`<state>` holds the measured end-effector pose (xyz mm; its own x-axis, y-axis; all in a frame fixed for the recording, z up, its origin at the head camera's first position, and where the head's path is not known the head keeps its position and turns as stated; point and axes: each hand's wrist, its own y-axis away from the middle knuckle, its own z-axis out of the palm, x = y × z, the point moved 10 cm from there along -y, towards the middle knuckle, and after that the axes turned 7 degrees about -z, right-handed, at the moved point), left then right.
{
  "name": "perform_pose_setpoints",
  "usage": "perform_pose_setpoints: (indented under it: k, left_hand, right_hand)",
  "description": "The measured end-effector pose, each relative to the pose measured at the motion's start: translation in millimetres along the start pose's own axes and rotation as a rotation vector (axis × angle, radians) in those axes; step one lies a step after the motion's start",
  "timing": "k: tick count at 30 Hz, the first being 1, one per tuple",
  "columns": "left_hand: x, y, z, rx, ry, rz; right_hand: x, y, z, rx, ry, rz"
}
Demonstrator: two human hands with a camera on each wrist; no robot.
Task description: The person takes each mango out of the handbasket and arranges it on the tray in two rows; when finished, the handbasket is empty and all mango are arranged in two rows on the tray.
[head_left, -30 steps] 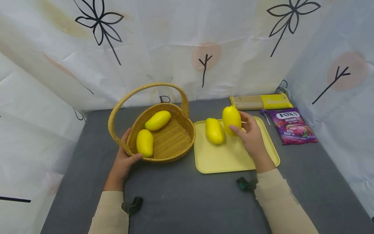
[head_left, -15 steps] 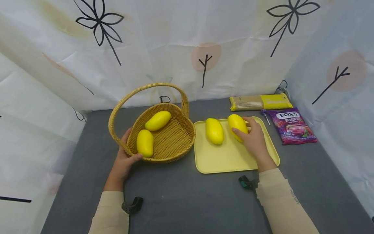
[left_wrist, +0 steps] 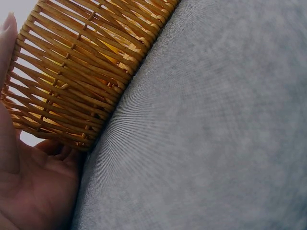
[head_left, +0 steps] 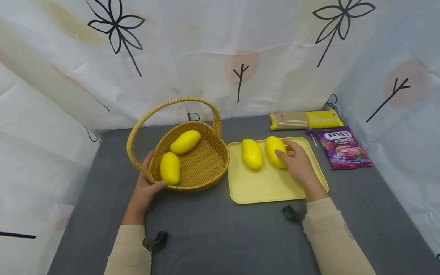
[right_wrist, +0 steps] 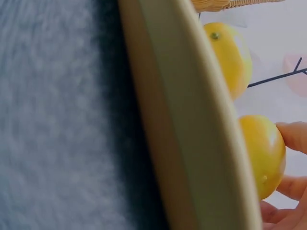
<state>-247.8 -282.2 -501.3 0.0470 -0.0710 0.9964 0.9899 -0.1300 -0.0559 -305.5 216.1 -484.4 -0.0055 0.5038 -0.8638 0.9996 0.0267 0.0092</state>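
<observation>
Our right hand (head_left: 300, 165) grips the mango (head_left: 274, 151) now lowered to the tray (head_left: 266, 191) (two there); our left hand (head_left: 146, 190) holds the basket (head_left: 203, 165).

White hangings (head_left: 282, 82) with black flowers (head_left: 116, 25) and pink-crowned trees (head_left: 242, 69) border a grey tabletop (head_left: 223, 236)

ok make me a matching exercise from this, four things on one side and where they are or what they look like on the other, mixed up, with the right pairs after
Things
1. wicker basket
2. Fox's Berries candy bag
3. packet of dry noodles
4. right hand

Places and states
A. beige and yellow, lying behind the tray
B. gripping a yellow mango
C. held at its rim by the left hand, with two mangoes inside
D. purple, lying to the right of the tray

Right pairs
1-C, 2-D, 3-A, 4-B
</observation>
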Motion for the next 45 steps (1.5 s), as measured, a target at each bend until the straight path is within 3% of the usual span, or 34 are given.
perform_pose_setpoints:
  k: [7,32,45]
  left_hand:
    - [-0.6,0.4,-0.6,-0.001,-0.001,-0.002]
    - [-2.1,-2.7,-4.0,0.007,-0.027,-0.002]
    - [-0.5,-1.8,-1.5,-0.005,-0.009,0.004]
  right_hand:
    - [4.1,-0.1,2.2,0.022,-0.057,0.011]
    - [13.7,-5.1,0.9,0.090,-0.065,-0.074]
    - [13.4,-1.9,-2.4,0.127,-0.104,-0.074]
